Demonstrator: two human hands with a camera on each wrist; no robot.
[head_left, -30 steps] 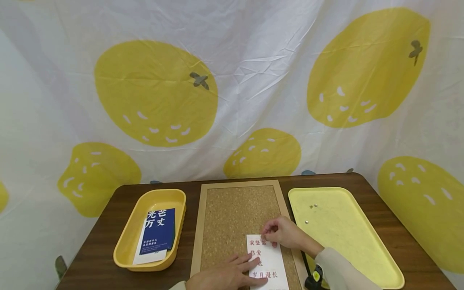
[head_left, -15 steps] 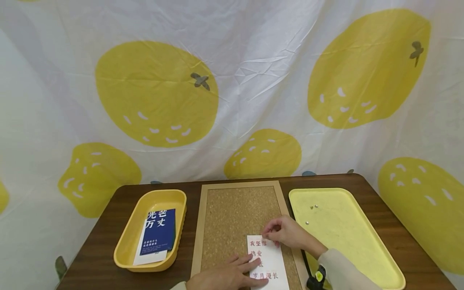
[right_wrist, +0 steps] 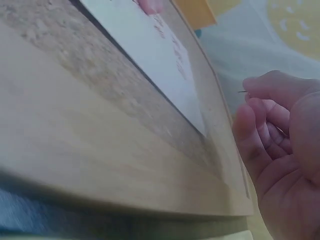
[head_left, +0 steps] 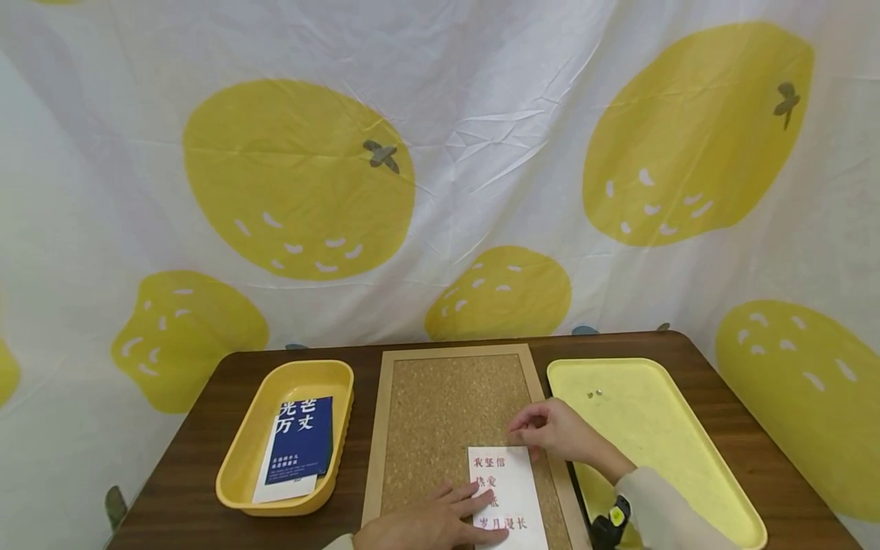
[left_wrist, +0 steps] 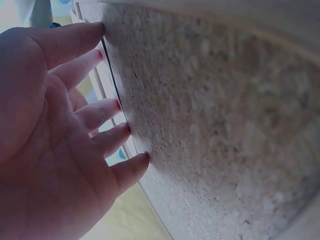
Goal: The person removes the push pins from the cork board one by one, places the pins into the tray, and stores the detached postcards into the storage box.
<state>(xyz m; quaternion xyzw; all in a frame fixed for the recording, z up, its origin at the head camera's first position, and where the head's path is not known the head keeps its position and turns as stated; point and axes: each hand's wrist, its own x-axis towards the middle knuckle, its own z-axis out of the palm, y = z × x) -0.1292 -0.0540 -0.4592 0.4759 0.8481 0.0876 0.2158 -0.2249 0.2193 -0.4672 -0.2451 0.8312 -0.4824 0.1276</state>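
Observation:
A white card (head_left: 516, 485) with red Chinese characters lies on the wood-framed cork board (head_left: 440, 405), toward its lower right. Spread fingers of my left hand (head_left: 429, 519) press on the card's left side; the left wrist view shows the fingertips (left_wrist: 129, 127) touching down at the board. My right hand (head_left: 560, 435) is just above the card's top right corner. Between its thumb and fingers it pinches a pushpin (right_wrist: 243, 91), whose thin metal point sticks out in the right wrist view. The pin's head is hidden by the fingers.
To the right of the board lies a pale yellow tray (head_left: 660, 435) with small pushpins (head_left: 594, 393) near its far left corner. A yellow-orange basket (head_left: 230, 466) at the left holds a dark blue card (head_left: 302, 439) over white ones. A lemon-print curtain (head_left: 467, 191) hangs behind the table.
My right hand has moved up and to the right, off the card's top edge, uncovering its top right corner. The left hand stays in place on the card.

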